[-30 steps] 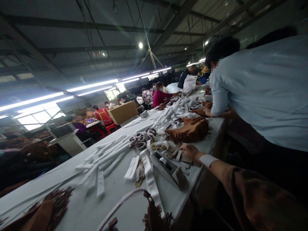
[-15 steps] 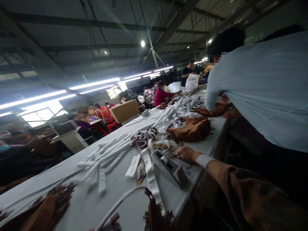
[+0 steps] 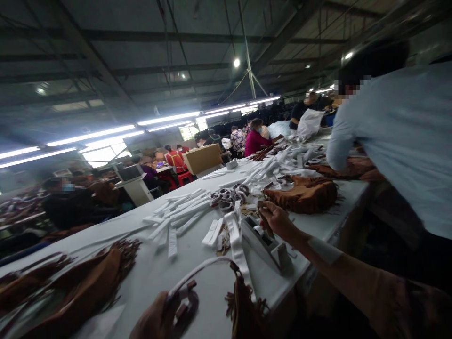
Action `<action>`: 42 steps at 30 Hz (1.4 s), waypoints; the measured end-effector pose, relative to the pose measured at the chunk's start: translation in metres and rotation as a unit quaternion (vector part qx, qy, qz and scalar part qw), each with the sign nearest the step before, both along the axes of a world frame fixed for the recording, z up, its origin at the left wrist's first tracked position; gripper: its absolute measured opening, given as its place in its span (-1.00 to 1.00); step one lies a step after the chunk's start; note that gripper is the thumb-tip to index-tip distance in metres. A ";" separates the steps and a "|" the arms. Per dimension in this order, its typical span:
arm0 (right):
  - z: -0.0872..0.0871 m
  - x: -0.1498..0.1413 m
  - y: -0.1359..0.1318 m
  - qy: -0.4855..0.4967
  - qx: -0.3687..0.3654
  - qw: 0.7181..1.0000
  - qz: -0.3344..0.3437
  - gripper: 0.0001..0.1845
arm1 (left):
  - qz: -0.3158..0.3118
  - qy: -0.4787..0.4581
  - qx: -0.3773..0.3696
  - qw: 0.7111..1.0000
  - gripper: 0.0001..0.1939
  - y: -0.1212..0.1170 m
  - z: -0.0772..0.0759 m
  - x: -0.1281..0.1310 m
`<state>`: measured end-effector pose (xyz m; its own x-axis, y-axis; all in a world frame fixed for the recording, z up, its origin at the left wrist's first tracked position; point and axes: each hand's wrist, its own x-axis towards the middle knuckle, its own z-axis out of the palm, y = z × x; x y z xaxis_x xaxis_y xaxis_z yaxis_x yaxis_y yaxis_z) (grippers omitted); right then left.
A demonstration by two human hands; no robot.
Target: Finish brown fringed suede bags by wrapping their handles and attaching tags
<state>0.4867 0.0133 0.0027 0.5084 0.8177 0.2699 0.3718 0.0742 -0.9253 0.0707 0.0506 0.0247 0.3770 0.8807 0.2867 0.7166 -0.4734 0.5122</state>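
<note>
The left hand (image 3: 153, 318), low in view, grips the white-wrapped strap (image 3: 201, 265) that arches over the white table (image 3: 155, 273) to a brown fringed bag (image 3: 242, 301) at the near edge. The right hand (image 3: 278, 220) pinches a small brown strip (image 3: 267, 227), perhaps card, just above the tape dispenser (image 3: 263, 247); another fringed bag (image 3: 302, 194) lies beyond.

Left hand (image 3: 152, 318) — curled, bottom, left of centre; right hand (image 3: 278, 220) — pinched, right of centre; right forearm (image 3: 356, 273), lower right.
</note>
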 end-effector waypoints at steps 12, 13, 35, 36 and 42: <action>-0.025 -0.244 -0.058 0.390 -0.186 0.842 0.323 -0.58 | 0.002 0.053 -0.062 0.997 -0.74 -0.007 0.007 -0.018; -0.024 -0.251 -0.059 0.388 -0.201 0.838 0.327 -0.58 | -0.003 0.047 -0.065 0.997 -0.74 -0.007 0.007 -0.018; 0.000 -0.324 -0.033 0.543 -0.081 0.790 0.272 -0.69 | 0.037 0.077 -0.006 0.996 -0.34 -0.026 0.003 -0.022; 0.000 -0.325 -0.033 0.557 -0.074 0.779 0.277 -0.66 | 0.054 0.060 -0.005 0.997 -0.34 -0.026 0.002 -0.022; -0.007 -0.326 -0.035 0.546 -0.082 0.766 0.331 -0.62 | 0.123 -0.052 -0.062 0.989 -0.54 -0.014 -0.002 -0.021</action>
